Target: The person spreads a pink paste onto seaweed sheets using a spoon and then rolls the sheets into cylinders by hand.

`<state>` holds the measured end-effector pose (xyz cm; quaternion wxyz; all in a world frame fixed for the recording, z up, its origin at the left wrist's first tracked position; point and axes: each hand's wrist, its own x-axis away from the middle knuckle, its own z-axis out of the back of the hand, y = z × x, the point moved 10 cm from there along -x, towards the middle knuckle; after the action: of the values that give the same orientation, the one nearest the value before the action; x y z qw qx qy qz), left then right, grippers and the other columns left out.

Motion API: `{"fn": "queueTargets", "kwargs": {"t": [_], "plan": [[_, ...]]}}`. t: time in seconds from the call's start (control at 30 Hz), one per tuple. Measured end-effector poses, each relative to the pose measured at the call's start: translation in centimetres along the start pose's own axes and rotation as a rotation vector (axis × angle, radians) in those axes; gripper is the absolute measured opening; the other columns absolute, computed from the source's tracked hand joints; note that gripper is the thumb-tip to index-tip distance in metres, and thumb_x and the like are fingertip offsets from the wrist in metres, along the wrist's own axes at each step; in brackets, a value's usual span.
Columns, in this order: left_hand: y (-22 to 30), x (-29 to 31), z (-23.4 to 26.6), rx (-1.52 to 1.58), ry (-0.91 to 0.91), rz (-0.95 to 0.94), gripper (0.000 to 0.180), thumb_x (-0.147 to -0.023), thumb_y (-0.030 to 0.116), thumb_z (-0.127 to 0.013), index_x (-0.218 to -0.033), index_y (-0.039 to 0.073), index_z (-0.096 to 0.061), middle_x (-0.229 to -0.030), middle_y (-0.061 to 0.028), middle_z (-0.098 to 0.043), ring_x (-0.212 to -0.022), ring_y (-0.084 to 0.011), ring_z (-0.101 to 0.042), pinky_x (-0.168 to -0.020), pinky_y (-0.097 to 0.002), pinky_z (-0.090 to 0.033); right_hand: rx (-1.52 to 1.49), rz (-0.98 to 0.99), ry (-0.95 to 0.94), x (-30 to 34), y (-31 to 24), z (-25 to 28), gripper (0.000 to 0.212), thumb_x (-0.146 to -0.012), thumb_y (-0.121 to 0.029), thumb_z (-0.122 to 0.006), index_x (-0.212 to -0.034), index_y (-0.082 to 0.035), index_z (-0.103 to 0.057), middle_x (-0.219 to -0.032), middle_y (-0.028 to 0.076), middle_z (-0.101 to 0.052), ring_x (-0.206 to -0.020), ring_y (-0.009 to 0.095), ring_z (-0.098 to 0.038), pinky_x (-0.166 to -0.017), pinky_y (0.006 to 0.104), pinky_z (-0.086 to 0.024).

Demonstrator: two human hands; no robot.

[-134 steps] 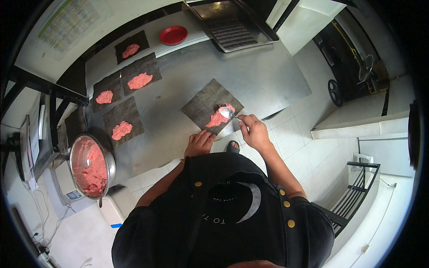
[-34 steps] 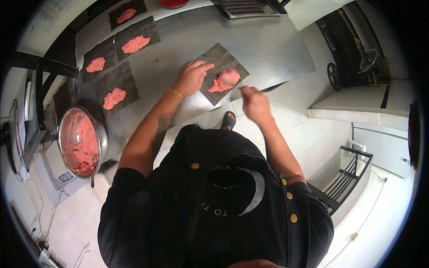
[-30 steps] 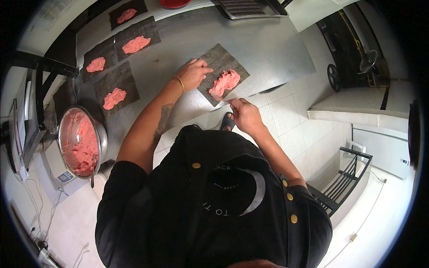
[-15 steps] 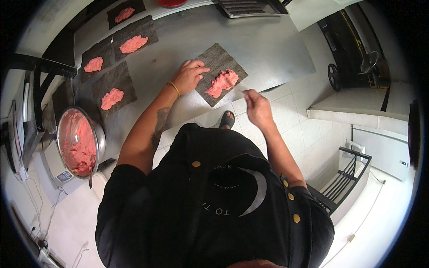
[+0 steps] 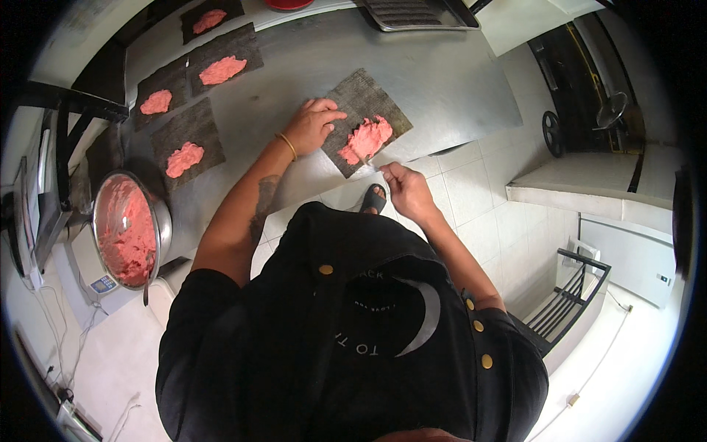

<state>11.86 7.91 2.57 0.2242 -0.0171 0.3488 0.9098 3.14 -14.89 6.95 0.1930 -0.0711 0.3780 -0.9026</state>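
Note:
A dark square sheet (image 5: pixel 359 94) lies near the front edge of the steel table (image 5: pixel 449 81), with a lump of pink paste (image 5: pixel 366 138) on its middle. My left hand (image 5: pixel 311 127) lies flat on the sheet's left side, fingers spread, a thin bracelet on the wrist. My right hand (image 5: pixel 406 190) is at the table's edge by the sheet's near corner, fingers curled together. Whether it holds anything is hidden.
Several more dark sheets with pink lumps (image 5: pixel 184 140) (image 5: pixel 221 59) lie to the left and far left. A metal bowl of pink paste (image 5: pixel 158 221) sits on a scale (image 5: pixel 103 283) at my left. A metal tray (image 5: pixel 412 11) and a red dish (image 5: pixel 287 4) stand at the back.
My left hand has shifted a little on the sheet's left edge. My right hand has moved from the sheet's right side to its near corner at the table edge.

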Motion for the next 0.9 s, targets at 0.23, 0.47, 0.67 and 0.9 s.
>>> {"fn": "queueTargets", "kwargs": {"t": [0.23, 0.47, 0.67, 0.9], "plan": [[0.3, 0.1, 0.0, -0.012, 0.001, 0.001, 0.04, -0.094, 0.003, -0.067, -0.132, 0.013, -0.074, -0.136, -0.0122, -0.061, -0.131, -0.033, -0.054, -0.117, -0.0435, -0.042, -0.02, -0.065, 0.043, -0.7, 1.3, 0.5, 0.015, -0.103, -0.012, -0.064, -0.114, -0.006, -0.071, -0.097, 0.022, -0.075, -0.086, 0.036, -0.076, -0.075, 0.045, -0.058], [2.5, 1.6, 2.7, 0.042, 0.219, -0.06, 0.038, -0.094, 0.005, -0.066, -0.132, 0.007, -0.071, -0.131, -0.0147, -0.064, -0.123, -0.0353, -0.06, -0.111, -0.045, -0.046, 0.095, -0.098, 0.109, -1.5, -0.6, 5.4, 0.025, -0.093, -0.004, -0.066, -0.117, -0.005, -0.073, -0.102, 0.02, -0.075, -0.083, 0.034, -0.075, -0.076, 0.0444, -0.06], [9.3, 10.4, -2.8, -0.122, 0.129, -0.208, 0.043, -0.091, 0.027, -0.075, -0.13, 0.008, -0.071, -0.131, -0.0141, -0.065, -0.128, -0.0337, -0.06, -0.108, -0.046, -0.049, 0.303, 0.05, 0.145, -1.8, -1.0, 5.9, 0.035, -0.09, 0.001, -0.06, -0.123, -0.005, -0.071, -0.104, 0.023, -0.071, -0.092, 0.042, -0.071, -0.08, 0.0501, -0.059], [8.6, 11.4, -5.9, -0.26, 0.076, -0.138, 0.05, -0.09, 0.029, -0.077, -0.136, 0.011, -0.069, -0.139, -0.0078, -0.064, -0.136, -0.0306, -0.056, -0.11, -0.0487, -0.045, 0.373, -0.019, 0.137, -2.2, 1.2, 2.8, 0.04, -0.089, -0.003, -0.06, -0.128, -0.009, -0.068, -0.101, 0.022, -0.07, -0.083, 0.044, -0.071, -0.075, 0.0535, -0.059]]}}
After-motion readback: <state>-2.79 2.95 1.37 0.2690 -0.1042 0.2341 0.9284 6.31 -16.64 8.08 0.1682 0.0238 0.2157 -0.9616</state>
